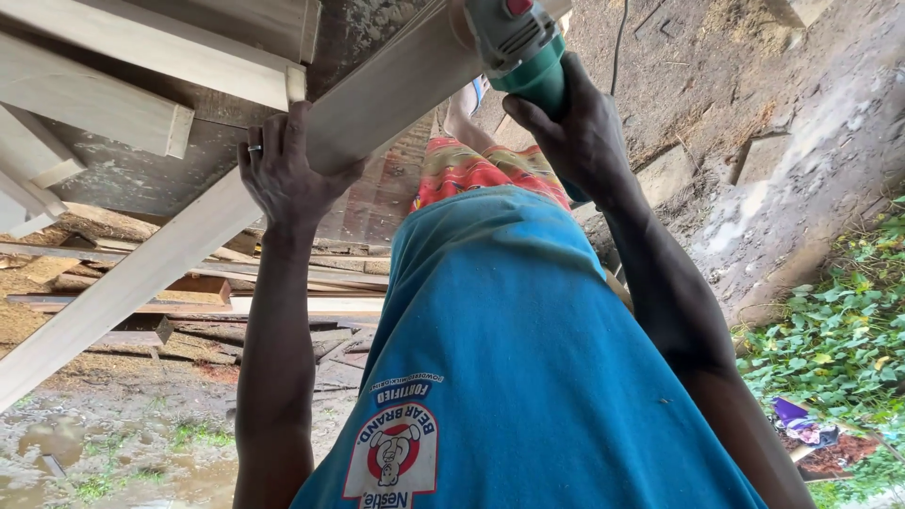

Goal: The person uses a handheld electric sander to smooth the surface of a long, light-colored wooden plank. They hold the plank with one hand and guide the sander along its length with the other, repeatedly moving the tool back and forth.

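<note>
The long pale plank (189,236) runs slantwise across the bench (123,179), and everything is easiest placed from it. The left hand (287,170) is clamped on the plank about midway along, fingers curled over its edge, a ring on one finger, pressing it flat against the bench. Farther up the same plank, the right hand (570,127) is wrapped tight round the body of a green grinder (523,47), whose grey head sits right at the plank's upper end; whether the head touches the wood I cannot tell from here. A dark cord (617,42) trails off beyond the grinder over the dirt. Beside the plank, on the bench, lie several shorter pale boards (94,104), touching one another. Under the plank's lower end there is a heap of scrap wood (207,311) on muddy ground. The person's blue shirt (528,377) fills the space between both arms, and green weeds (839,339) grow well away from the plank.
</note>
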